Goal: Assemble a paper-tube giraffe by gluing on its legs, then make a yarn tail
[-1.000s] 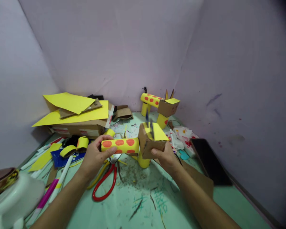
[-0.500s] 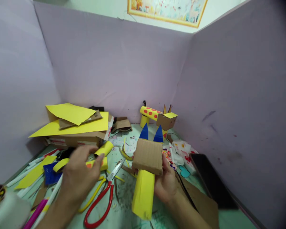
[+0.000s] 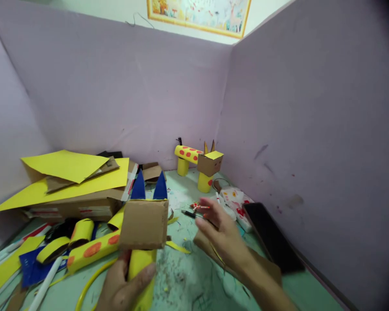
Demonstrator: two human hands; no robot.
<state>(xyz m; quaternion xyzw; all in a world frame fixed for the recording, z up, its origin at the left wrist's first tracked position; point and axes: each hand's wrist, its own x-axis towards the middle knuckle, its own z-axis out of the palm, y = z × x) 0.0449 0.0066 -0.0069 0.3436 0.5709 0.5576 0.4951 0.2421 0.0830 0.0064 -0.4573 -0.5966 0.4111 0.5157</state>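
Cardboard block (image 3: 144, 224) on a yellow tube (image 3: 140, 260), gripped by the tube in the left hand (image 3: 121, 283) over the table (image 3: 178, 270).
Probably light and stiff, with easily bent blue ears (image 3: 160, 187); best taken gently around the tube. Just beyond, near the black pen (image 3: 189, 214), a right hand (image 3: 225, 235) with fingers loosely spread.

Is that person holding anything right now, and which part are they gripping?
The left hand holds the blue-eared cardboard figure by its yellow tube, just below the square head. The right hand is open and appears to hold nothing.
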